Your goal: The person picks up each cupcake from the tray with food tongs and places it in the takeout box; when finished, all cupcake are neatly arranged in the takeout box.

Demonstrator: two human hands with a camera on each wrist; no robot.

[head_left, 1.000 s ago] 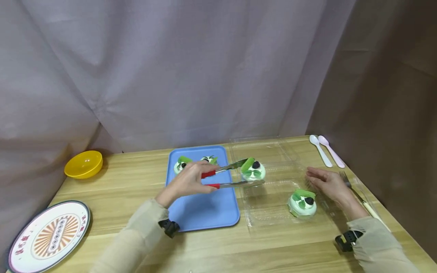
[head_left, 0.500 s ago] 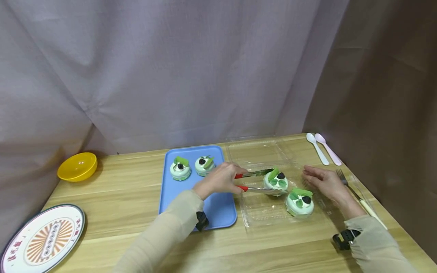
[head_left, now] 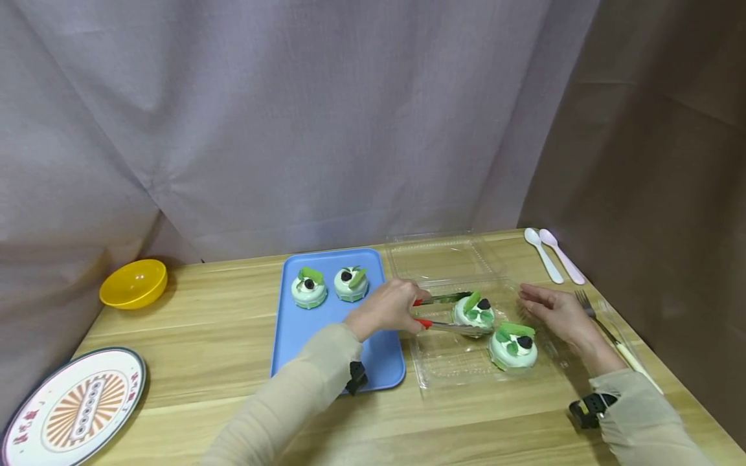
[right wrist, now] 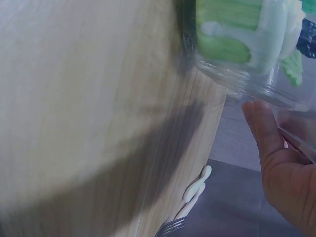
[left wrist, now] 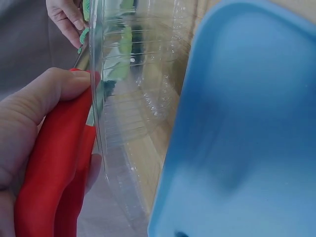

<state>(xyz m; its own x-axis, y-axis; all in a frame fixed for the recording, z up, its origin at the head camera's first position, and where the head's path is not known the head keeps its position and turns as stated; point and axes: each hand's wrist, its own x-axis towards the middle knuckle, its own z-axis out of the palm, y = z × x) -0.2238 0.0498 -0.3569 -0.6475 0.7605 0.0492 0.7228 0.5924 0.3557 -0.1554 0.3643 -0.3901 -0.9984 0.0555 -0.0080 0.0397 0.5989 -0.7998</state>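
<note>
My left hand (head_left: 387, 309) grips red-handled tongs (left wrist: 57, 158). The metal arms lie on either side of a pale green cake (head_left: 473, 317) topped with a dark berry and green leaves. That cake sits low inside a clear plastic container (head_left: 445, 372), just behind and left of a similar cake (head_left: 513, 353). At the container's right side is my right hand (head_left: 556, 317), fingers extended. Its thumb tip comes right at the clear rim in the right wrist view. Two more cakes, one at left (head_left: 309, 290) and one at right (head_left: 351, 285), rest on a blue tray (head_left: 303, 343).
The container's clear lid (head_left: 437, 255) lies folded back behind it. A fork (head_left: 612, 340), a white spoon (head_left: 544, 257) and a pink spoon (head_left: 563, 257) lie at the right edge. On the left are a yellow bowl (head_left: 134, 285) and a patterned plate (head_left: 76, 404).
My left hand has moved right, carrying the cake in the tongs from above the container's left part down beside the other cake. My right hand has stayed at the container's side.
</note>
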